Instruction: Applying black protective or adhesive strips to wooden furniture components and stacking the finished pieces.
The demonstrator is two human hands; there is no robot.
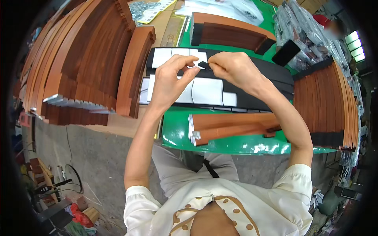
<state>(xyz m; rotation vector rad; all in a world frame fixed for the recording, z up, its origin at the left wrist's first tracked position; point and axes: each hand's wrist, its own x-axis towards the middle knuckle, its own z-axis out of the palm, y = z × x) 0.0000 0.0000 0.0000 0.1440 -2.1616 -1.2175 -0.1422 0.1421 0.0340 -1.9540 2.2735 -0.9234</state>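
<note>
My right hand [236,70] pinches a small black piece [203,65] between thumb and fingertips. My left hand [172,78] is just left of it, thumb and forefinger apart with nothing between them. Both hands hover over black sheets [271,74] with white rectangular pieces [208,91] lying on them in two rows. In front of the sheets, nearer to me, lies a brown wood-grain panel [232,126] with a pale left end. Another brown wood-grain panel [232,33], with black ends, stands on edge beyond them.
Tall stacks of brown panels [86,59] fill the left, and more brown panels [323,102] stand at the right. A black phone-like slab [286,52] is right of my right hand. Plastic-wrapped items [299,27] and clear bags [224,10] lie at the back of the green tabletop [177,129].
</note>
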